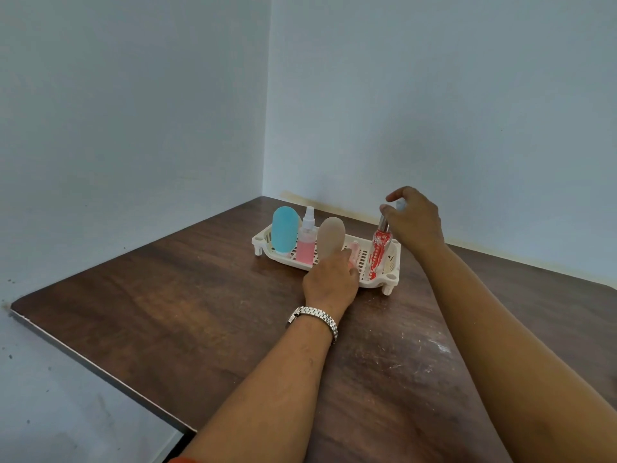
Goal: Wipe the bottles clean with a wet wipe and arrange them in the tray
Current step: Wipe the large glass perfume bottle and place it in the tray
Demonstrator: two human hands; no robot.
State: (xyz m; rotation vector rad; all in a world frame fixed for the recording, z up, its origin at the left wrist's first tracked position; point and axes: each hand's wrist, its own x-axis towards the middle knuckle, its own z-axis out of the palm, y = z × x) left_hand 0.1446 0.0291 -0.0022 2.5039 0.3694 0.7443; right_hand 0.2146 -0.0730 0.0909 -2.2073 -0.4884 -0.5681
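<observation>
Standing on a dark brown wooden tabletop (173, 315) near the corner of pale blue walls (133, 111): a white slotted plastic tray (384, 279) on short legs. Sitting upright inside it, from left to right: a rounded turquoise squeeze bottle (284, 229), a clear spray bottle of pink liquid (306, 240), a rounded beige squeeze bottle (330, 237), and a tall slim bottle with a red-and-white pattern and silver neck (379, 252) at the right end.

Reaching in from below, the left hand (330, 282) with a silver metal watch band (315, 317) at the wrist, fingers curling at the tray's front edge around a small pink bottle (354, 253), mostly hidden behind the hand; grasping or merely touching, impossible to tell.

Hovering over the right end, the right hand (414, 218), fingers bent downward and pinching the top of the tall red-patterned bottle, something pale blue peeking between the fingers. No telling what that pale thing is.
</observation>
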